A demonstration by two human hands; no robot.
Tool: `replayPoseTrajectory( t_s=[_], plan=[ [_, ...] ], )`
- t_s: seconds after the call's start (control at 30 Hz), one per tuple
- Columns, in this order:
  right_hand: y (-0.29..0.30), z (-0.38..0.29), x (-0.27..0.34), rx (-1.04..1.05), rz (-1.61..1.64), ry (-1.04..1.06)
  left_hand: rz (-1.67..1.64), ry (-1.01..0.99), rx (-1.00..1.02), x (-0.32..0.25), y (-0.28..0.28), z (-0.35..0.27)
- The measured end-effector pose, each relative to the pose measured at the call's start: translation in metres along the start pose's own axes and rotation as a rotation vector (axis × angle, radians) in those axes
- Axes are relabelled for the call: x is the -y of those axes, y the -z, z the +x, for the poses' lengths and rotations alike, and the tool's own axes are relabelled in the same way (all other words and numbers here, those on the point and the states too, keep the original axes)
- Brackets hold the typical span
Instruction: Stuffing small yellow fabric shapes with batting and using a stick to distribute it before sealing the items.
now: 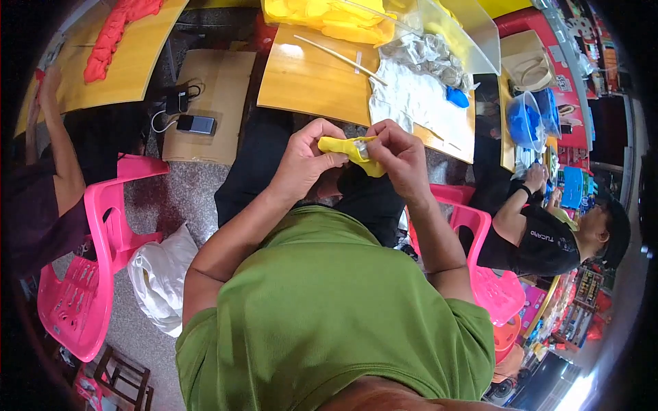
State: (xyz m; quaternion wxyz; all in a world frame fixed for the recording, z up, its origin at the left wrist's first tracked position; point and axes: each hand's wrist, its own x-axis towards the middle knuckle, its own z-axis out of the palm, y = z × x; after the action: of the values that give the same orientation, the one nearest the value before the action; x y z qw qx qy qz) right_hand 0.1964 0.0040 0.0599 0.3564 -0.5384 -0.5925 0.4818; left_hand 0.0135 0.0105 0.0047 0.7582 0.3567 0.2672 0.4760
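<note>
Above my lap, in front of the table's near edge, both hands hold a limp yellow pouch-like piece (pixel 343 146); whether it is cloth or rubber I cannot tell. My left hand (pixel 311 151) pinches its left end between thumb and fingers. At its right end, the thumb and fingers of my right hand (pixel 400 154) grip the yellow edge. A small crumpled, clear or greyish wad (pixel 361 149) shows at the opening beside my right thumb, partly hidden by the fingers.
The wooden table (pixel 308 82) bears a thin stick (pixel 336 57), a white cloth (pixel 406 100), crumpled grey-clear wads (pixel 437 56), a blue piece (pixel 457 96) and a clear plastic bin (pixel 462 41) beside yellow pieces (pixel 329 18). Co-workers sit on both sides. A power bank (pixel 196 125) lies on cardboard (pixel 221 103).
</note>
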Motion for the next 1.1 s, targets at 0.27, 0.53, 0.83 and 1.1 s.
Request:
replayPoseTrajectory(
  t_s=[0.27, 0.53, 0.83, 1.1],
  plan=[
    [-0.013, -0.002, 0.008, -0.067, 0.125, -0.069, 0.060, -0.099, 0.055, -0.011, -0.003, -0.001],
    [0.001, -0.016, 0.033, 0.024, 0.136, -0.103, 0.238, -0.176, 0.056, -0.009, 0.009, -0.001],
    [-0.014, -0.016, 0.026, -0.124, 0.406, 0.078, -0.367, 0.144, 0.240, 0.033, 0.010, -0.009],
    [-0.015, -0.008, -0.007, 0.169, -0.078, -0.151, -0.534, 0.132, 0.243, 0.034, 0.000, -0.014]
  ],
)
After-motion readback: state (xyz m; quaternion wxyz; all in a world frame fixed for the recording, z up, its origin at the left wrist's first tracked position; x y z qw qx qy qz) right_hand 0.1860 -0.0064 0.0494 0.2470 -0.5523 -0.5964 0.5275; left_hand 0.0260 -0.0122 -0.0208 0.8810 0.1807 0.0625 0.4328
